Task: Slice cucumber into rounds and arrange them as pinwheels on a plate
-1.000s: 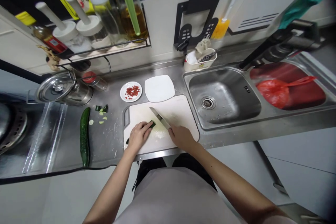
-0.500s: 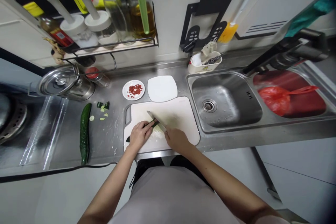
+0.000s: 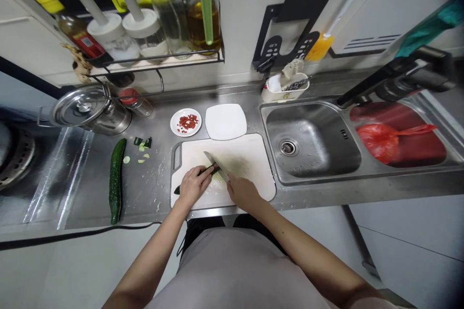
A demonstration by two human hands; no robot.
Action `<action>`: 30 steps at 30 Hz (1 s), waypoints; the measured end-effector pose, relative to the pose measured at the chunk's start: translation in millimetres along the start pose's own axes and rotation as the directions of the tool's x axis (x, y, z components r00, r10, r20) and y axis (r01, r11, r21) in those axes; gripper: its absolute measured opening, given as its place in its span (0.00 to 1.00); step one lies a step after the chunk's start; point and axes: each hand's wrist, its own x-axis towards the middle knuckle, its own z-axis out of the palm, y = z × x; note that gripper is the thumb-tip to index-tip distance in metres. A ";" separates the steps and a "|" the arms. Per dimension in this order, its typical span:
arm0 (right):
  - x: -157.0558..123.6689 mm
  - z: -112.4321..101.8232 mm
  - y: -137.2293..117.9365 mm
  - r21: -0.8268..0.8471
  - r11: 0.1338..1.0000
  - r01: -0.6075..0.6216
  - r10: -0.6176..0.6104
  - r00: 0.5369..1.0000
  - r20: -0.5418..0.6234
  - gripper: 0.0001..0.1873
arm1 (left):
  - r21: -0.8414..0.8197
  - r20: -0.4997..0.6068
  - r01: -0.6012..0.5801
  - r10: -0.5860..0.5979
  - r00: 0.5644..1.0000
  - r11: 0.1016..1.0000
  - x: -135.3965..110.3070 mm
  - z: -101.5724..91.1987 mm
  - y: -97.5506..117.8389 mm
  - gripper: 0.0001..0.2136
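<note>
On the white cutting board (image 3: 253, 154) my left hand (image 3: 194, 186) is closed over a piece of cucumber (image 3: 177, 190), pressing it down. One dark green end sticks out by my wrist; most of the piece is hidden under my fingers. My right hand (image 3: 243, 193) grips the handle of a kitchen knife (image 3: 213, 160), whose blade points away and to the left. The blade lies right beside my left fingertips, at the cucumber's far end. Pale, wet bits are on the board under the blade.
A whole cucumber (image 3: 116, 181) and cucumber scraps (image 3: 144, 143) lie on the steel counter at left. Behind the board are a plate of red pieces (image 3: 186, 122) and a white square plate (image 3: 225, 121). The sink (image 3: 311, 140) is at right, a lidded pot (image 3: 108, 118) at far left.
The camera view has shifted slightly. Both hands, the knife and the cucumber piece keep nearly the same places on the board.
</note>
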 end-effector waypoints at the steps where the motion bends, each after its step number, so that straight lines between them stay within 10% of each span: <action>1: 1.0 -0.3 -0.3 -0.003 1.000 0.004 -0.004 1.000 0.003 0.19 | 0.000 -0.004 -0.001 0.001 1.000 1.000 0.0 0.1 -0.1 0.16; 30: 6.5 9.8 -5.1 -0.034 0.999 -0.026 0.027 0.998 0.055 0.17 | -0.016 -0.019 -0.003 0.003 1.000 1.000 2.0 0.0 0.7 0.16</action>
